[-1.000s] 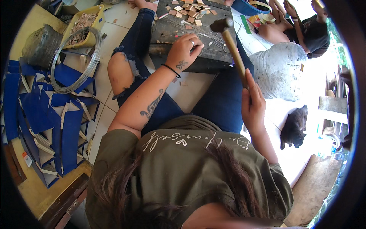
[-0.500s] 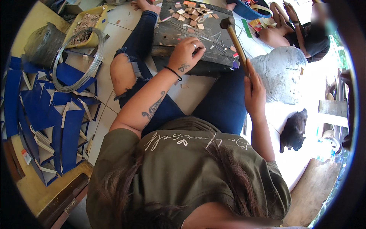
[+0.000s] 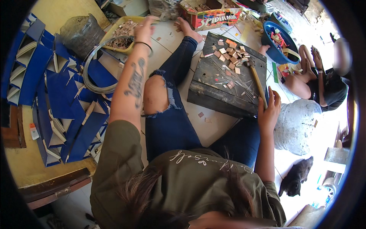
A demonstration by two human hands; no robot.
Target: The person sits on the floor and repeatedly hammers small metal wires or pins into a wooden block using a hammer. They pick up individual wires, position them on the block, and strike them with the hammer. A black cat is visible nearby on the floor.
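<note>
Far left on the floor: stack of blue folded card pieces with pale inner faces [image 3: 57,103], fanned against the yellow wall, off to the side of the work. Next over, a grey dented metal pot [image 3: 79,33] and a coil of thin grey wire [image 3: 100,72] lying flat on the tiles, partly over the blue card.

Left hand [image 3: 144,29] is stretched out at full arm's reach over the shallow yellow tray of small wood chips [image 3: 121,32]. Fingers [image 3: 149,21] spread and loosely open, tips down at the tray rim. Can't tell whether it has pinched a chip; nothing visible in the grip. Tray sits within arm's length, which fits it being the stock of pieces.

Centre: dark worn wooden block [image 3: 225,86] resting across the legs as a work surface, tilted slightly toward the person. Small tan and orange wood squares [image 3: 228,51] cluster at its far end; thin metal pins [image 3: 238,82] lie scattered mid-block, close to the tool hand.

Right hand [image 3: 268,110] is closed around the lower end of the wooden-handled hammer [image 3: 256,82], head [image 3: 248,63] resting on the block, shaft lying along the surface. Reads as parked, not mid-swing.

Right side: pale speckled rounded stone jar [image 3: 295,126], blue plastic basin of scraps [image 3: 280,42], another person seated [image 3: 316,80], a dark cat [image 3: 295,177] on the tiles.
</note>
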